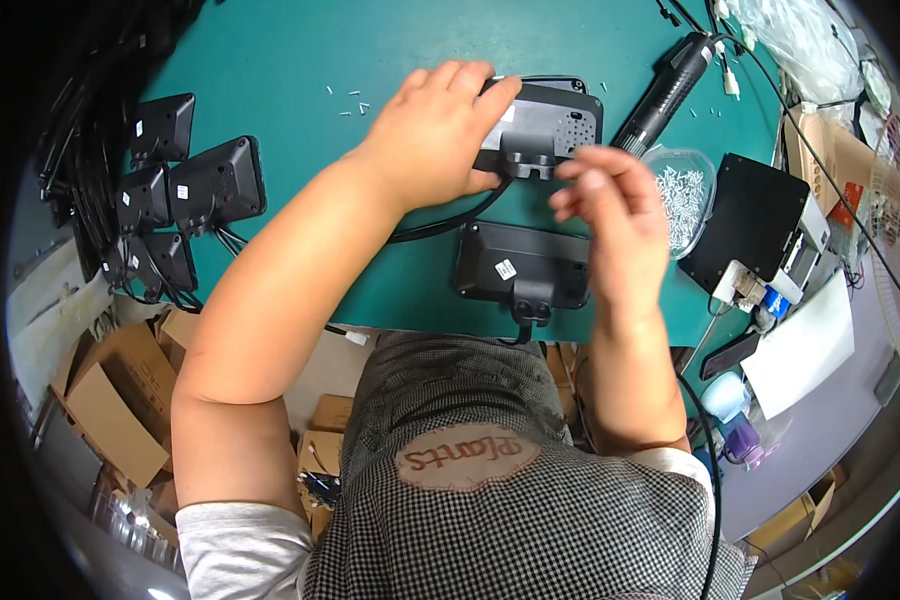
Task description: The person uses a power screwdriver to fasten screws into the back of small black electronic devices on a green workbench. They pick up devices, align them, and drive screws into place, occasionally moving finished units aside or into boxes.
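Note:
My left hand point(435, 130) is closed around the left end of a black plastic display housing point(560, 118), fingers over its far edge and thumb near its cable. The housing has a speaker-hole pattern, a bracket facing me and a black cable point(440, 230) running left. Just right of the bracket is my right hand point(620, 200), its fingers curled in; anything between them is too small to make out. A second black housing point(490, 265) with a white label lies nearer me, partly behind my right hand. A clear tub of small silver screws point(682, 205) stands right of that hand.
A black electric screwdriver point(665, 90) lies at the far right, its cord running right. Several finished-looking black housings point(220, 185) with cables sit at left. Loose screws point(355, 103) dot the green mat point(300, 50). A black flat panel point(745, 220) lies right of the tub.

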{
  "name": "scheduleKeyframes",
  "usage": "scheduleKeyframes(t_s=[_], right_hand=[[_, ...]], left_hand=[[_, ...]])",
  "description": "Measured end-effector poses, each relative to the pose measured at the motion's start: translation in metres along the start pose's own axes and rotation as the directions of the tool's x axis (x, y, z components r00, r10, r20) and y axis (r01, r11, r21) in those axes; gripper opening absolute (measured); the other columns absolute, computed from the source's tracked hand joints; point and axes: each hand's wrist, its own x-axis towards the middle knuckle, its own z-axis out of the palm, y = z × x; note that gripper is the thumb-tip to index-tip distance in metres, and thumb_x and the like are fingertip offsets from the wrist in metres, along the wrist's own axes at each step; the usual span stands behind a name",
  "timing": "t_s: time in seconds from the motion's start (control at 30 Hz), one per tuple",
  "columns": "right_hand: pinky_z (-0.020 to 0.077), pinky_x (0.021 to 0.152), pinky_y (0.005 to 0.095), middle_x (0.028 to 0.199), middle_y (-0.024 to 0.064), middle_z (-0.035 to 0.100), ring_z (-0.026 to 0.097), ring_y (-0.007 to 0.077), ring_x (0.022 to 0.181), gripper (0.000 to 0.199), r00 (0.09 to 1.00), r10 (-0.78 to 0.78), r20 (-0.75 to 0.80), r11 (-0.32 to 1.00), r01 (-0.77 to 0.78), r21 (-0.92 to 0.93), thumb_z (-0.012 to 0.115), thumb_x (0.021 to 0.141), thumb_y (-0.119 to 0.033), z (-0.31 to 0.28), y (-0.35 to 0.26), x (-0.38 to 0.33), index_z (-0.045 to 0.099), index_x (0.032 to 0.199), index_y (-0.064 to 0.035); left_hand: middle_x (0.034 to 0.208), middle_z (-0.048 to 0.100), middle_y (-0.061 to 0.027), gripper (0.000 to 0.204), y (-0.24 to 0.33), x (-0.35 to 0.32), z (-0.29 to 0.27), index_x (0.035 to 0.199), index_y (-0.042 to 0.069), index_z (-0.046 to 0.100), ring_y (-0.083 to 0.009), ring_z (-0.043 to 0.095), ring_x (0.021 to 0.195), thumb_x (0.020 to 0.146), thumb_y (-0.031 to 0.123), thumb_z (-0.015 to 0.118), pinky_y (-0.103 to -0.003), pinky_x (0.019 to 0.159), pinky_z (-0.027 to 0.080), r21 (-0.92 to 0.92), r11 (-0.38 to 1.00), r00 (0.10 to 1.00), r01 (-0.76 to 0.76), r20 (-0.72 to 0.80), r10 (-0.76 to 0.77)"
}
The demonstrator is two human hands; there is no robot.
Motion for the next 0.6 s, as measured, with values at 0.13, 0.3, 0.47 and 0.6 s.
scheduleKeyframes(t_s=[0.13, 0.3, 0.47, 0.6], right_hand=[[0.0485, 0.069, 0.0228, 0.088, 0.0063, 0.062, 0.059, 0.0107, 0.075, 0.014, 0.995, 0.097, -0.019, 0.995, -0.096, 0.041, 0.056, 0.089, -0.005, 0.014, 0.028, -0.025, 0.057, 0.102, 0.0011], [0.0370, 0.100, 0.0406, 0.141, 0.0183, 0.027, 0.031, 0.0283, 0.130, 0.074, 0.997, 0.058, -0.048, 0.966, -0.044, 0.254, 0.058, 0.089, -0.021, 0.029, 0.014, -0.020, 0.011, 0.143, -0.0057], [0.0380, 0.100, 0.0433, 0.135, 0.0122, 0.042, 0.044, 0.0257, 0.122, 0.077, 0.984, -0.091, 0.154, 0.871, 0.003, 0.491, 0.059, 0.084, -0.053, 0.023, 0.016, 0.013, 0.027, 0.140, -0.0100], [0.0432, 0.097, 0.0362, 0.128, 0.0115, 0.048, 0.050, 0.0238, 0.116, 0.075, 0.984, -0.079, 0.159, 0.899, 0.002, 0.438, 0.060, 0.086, -0.046, 0.037, -0.008, 0.008, 0.027, 0.140, -0.0062]], left_hand=[[0.122, 0.048, -0.0170, 0.076, -0.002, -0.004, -0.006, 0.129, 0.011, 0.046, -0.0351, 0.045, 0.116, 0.062, 0.026, 0.078, -0.043, 0.097, 0.039, -0.175, 0.981, 0.993, 0.082, -0.068, -0.095], [0.117, 0.054, -0.0132, 0.071, 0.008, -0.018, -0.027, 0.130, 0.009, 0.044, -0.0230, 0.055, 0.105, 0.065, 0.012, 0.074, -0.034, 0.088, 0.045, -0.572, 0.772, 0.951, 0.276, 0.047, -0.305], [0.129, 0.046, -0.0191, 0.089, 0.033, -0.031, -0.041, 0.138, 0.008, 0.034, -0.0331, 0.046, 0.121, 0.063, 0.023, 0.080, -0.038, 0.101, 0.038, -0.731, 0.549, 0.914, 0.406, 0.325, -0.243], [0.128, 0.047, -0.0189, 0.099, 0.052, -0.041, -0.032, 0.142, 0.010, 0.027, -0.0305, 0.046, 0.122, 0.061, 0.021, 0.083, -0.037, 0.101, 0.038, -0.773, 0.484, 0.908, 0.411, 0.302, -0.291]])
